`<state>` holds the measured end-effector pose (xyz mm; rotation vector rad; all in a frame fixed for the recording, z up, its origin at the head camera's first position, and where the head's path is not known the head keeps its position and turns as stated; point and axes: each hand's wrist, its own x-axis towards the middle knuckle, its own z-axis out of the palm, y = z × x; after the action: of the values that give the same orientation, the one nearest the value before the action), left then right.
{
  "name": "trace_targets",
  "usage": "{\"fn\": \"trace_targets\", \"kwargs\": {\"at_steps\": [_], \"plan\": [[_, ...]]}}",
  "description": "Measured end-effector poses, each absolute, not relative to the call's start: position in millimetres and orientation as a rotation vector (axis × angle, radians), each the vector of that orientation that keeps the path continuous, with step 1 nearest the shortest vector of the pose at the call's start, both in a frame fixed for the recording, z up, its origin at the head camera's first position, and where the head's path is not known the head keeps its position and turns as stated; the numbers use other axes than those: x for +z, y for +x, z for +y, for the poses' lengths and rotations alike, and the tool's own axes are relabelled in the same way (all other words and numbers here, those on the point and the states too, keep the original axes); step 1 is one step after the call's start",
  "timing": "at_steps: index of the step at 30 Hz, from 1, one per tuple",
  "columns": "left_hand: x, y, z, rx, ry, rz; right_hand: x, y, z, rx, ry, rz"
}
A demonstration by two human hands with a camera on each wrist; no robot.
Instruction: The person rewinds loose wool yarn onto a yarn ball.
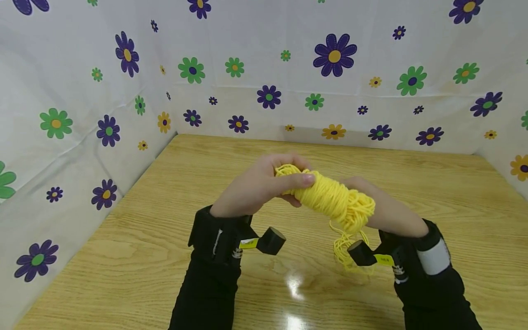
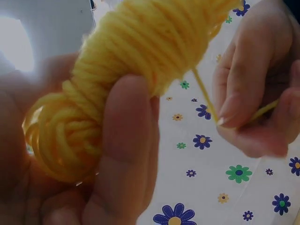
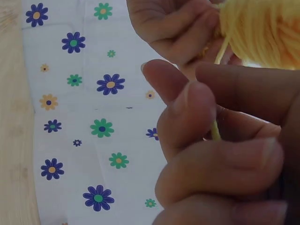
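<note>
A yellow skein of yarn (image 1: 330,197), wound round its middle with loops at both ends, is held above the table by my left hand (image 1: 268,181). The thumb (image 2: 129,126) presses along one side, and the fingers wrap behind. From the skein a single strand (image 2: 204,93) runs taut to my right hand (image 2: 258,89), which pinches it between curled fingers. In the head view the skein hides much of the right hand (image 1: 359,185). Loose yarn (image 1: 346,252) hangs below the skein toward the tabletop, partly behind the right wrist's camera mount.
The wooden table (image 1: 165,220) spreads beneath both arms. A white cloth with printed flowers (image 1: 247,46) stands behind and to the sides of it. Black camera mounts (image 1: 270,240) stick out from both wrists.
</note>
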<state>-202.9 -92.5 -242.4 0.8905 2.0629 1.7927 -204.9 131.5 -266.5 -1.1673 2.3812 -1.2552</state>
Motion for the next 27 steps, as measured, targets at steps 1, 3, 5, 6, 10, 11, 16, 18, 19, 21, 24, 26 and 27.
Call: {"fn": "trace_targets", "kwargs": {"at_steps": [1,3,5,6,10,11,16,18,19,21,24,26,27], "plan": [[-242.2,-202.6,-93.4,1.756,0.900,2.080,-266.6,-205.6,131.9,-1.263,-1.186,2.378],[-241.7,-202.1,-95.2,1.680,0.926,2.114,-266.2,-206.5,132.2,-1.288,-1.194,2.333],[-241.1,-201.5,-96.6,1.608,0.940,2.142,-264.7,-207.1,131.3,-1.282,-1.148,2.301],[-241.2,-201.5,-97.2,1.578,0.944,2.149,-264.2,-207.0,131.2,-1.277,-1.120,2.306],[-241.9,-202.8,-97.5,1.473,0.959,2.169,-262.7,-206.2,131.0,-1.253,-1.057,2.362],[-242.2,-203.1,-97.4,1.450,0.962,2.176,-262.8,-206.2,130.9,-1.247,-1.057,2.386],[-243.8,-205.4,-96.7,1.358,0.973,2.217,-263.9,-205.5,131.4,-1.283,-1.064,2.435],[-244.4,-205.7,-96.4,1.335,0.954,2.244,-263.7,-204.9,132.2,-1.304,-1.046,2.443],[-245.0,-206.0,-96.1,1.328,0.941,2.259,-263.5,-204.4,132.7,-1.313,-1.031,2.448],[-245.7,-206.0,-95.4,1.321,0.904,2.296,-262.9,-203.6,133.8,-1.332,-1.013,2.457],[-247.1,-206.3,-94.3,1.296,0.840,2.382,-261.8,-202.4,135.4,-1.356,-0.973,2.466],[-247.9,-206.6,-93.5,1.278,0.797,2.443,-260.8,-201.7,136.2,-1.366,-0.949,2.473],[-248.1,-206.7,-93.2,1.271,0.780,2.470,-260.4,-201.5,136.6,-1.368,-0.939,2.481]]}}
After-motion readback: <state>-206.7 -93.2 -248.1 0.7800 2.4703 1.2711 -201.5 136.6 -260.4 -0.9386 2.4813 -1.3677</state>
